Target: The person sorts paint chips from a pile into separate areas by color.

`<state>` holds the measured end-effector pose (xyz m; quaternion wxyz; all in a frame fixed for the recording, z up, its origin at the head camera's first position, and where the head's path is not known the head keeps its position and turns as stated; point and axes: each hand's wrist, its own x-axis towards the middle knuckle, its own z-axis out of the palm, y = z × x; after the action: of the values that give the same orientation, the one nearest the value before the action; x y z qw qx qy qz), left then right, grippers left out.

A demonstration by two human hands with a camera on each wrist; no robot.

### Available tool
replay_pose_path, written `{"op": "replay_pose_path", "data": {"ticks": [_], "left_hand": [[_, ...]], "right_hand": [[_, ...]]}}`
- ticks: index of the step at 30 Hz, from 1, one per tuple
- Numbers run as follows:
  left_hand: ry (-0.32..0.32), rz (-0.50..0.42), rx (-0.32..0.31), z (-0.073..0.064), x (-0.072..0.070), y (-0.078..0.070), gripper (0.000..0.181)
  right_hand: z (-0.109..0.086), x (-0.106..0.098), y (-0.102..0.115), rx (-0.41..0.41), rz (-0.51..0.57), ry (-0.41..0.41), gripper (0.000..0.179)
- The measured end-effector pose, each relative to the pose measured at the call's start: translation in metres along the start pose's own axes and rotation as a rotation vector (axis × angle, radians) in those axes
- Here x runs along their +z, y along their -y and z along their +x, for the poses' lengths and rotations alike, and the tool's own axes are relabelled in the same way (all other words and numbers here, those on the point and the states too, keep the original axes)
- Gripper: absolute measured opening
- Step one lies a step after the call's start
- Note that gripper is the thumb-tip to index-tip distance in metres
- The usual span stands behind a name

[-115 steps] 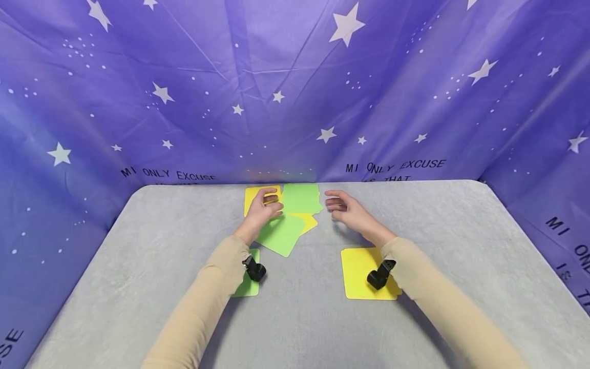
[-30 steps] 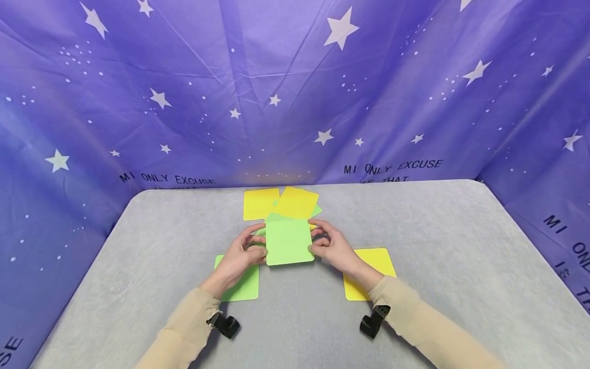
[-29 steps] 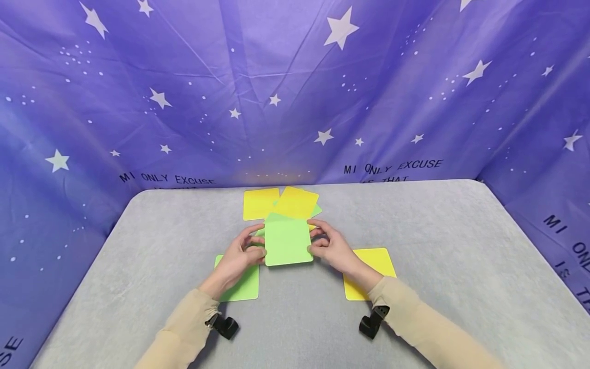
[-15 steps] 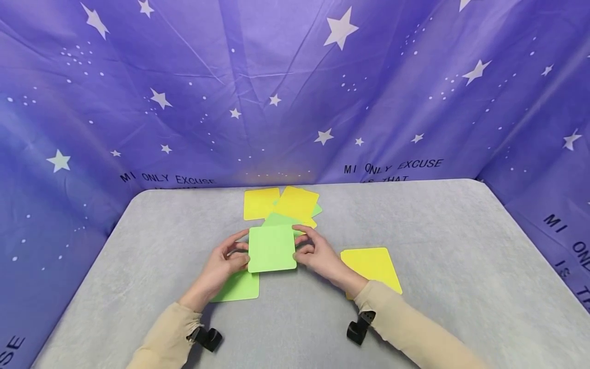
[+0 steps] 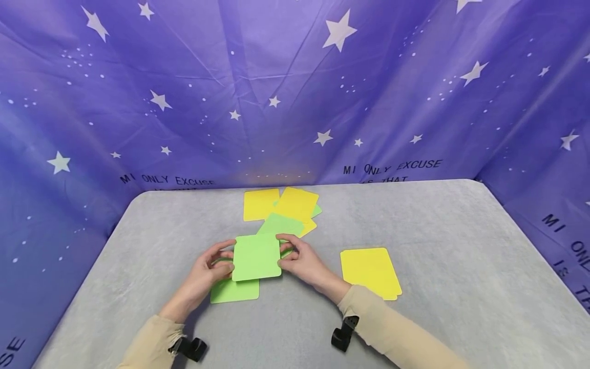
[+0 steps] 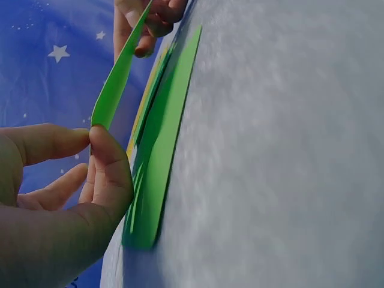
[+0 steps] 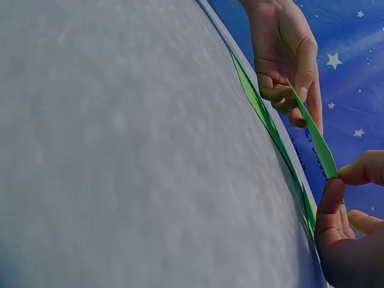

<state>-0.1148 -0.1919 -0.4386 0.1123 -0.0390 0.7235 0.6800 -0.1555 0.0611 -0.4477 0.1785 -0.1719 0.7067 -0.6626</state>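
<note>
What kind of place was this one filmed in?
Probably a curtained-off recording booth, though nothing beyond the fabric shows. A purple star-print curtain stands behind and on both sides of a gray-topped table, and a black wrist camera is strapped to each arm.

Head view: looks forward and down over the gray table (image 5: 442,251) to the starry curtain (image 5: 295,77).
Left wrist: close at the left hand (image 5: 206,272), facing the right hand (image 5: 302,262).
Right wrist: equally close, facing back.
Both wrists: share the green card (image 5: 256,258).
</note>
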Motion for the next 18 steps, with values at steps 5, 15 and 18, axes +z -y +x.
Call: {"op": "replay_pose_path", "data": {"ticks": [5, 15, 18], "left_hand": [[0.003, 0.043, 0.002, -0.007, -0.012, 0.003, 0.058], [0.003, 0.131, -0.015, -0.025, -0.031, 0.007, 0.056], [0.006, 0.134, -0.006, -0.031, -0.036, 0.008, 0.056]], "right_hand": [[-0.001, 0.013, 0.002, -0.032, -0.061, 0.027, 0.059], [0.000, 0.032, 0.005, -0.064, -0.277, 0.079, 0.056], [0.000, 0.036, 0.007, -0.067, -0.310, 0.110, 0.056]]}}
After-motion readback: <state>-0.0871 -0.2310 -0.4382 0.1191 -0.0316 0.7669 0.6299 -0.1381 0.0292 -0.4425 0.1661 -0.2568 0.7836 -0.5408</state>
